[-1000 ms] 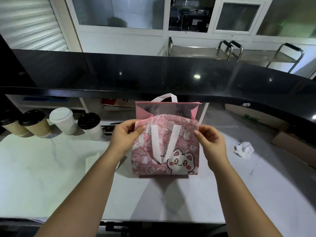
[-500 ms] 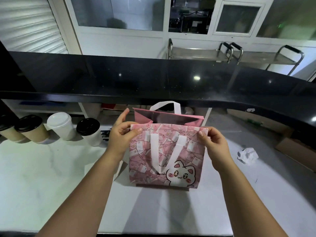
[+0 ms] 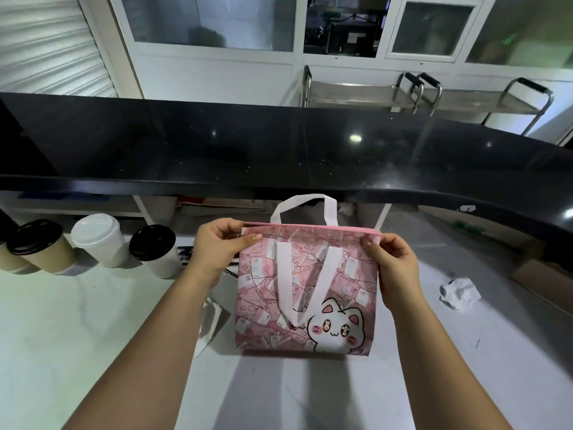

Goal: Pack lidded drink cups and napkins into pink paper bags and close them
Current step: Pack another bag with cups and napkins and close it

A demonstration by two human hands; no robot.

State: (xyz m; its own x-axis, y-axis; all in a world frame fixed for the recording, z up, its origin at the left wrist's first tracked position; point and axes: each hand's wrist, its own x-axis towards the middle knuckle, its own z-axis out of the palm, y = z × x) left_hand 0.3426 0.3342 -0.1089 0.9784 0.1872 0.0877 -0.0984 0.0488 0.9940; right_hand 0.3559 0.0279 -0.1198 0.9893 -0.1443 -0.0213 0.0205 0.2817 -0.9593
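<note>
At pale counter (image 3: 77,336), pinched pink bag (image 3: 347,293) at both top corners, left hand (image 3: 217,246) and right hand (image 3: 395,265); seemed light, floppy; best gripped along rim.

pink bag (image 3: 347,274): matt printed surface; handles (image 3: 284,280) matt white, cloth-like. upper counter (image 3: 217,144): black, glossy, speckled stone look. worktop (image 3: 77,321): white, smooth, marble look. cups (image 3: 104,246): matt paper walls, smooth plastic lids (image 3: 152,242). trolleys (image 3: 356,91): brushed metal. crumpled napkin (image 3: 460,293): soft matt paper.

I count 4 lidded cups (image 3: 96,237) left of the left hand (image 3: 217,246), 1 pink bag (image 3: 350,274), and 1 crumpled napkin (image 3: 460,293) beyond the right hand (image 3: 393,265).
</note>
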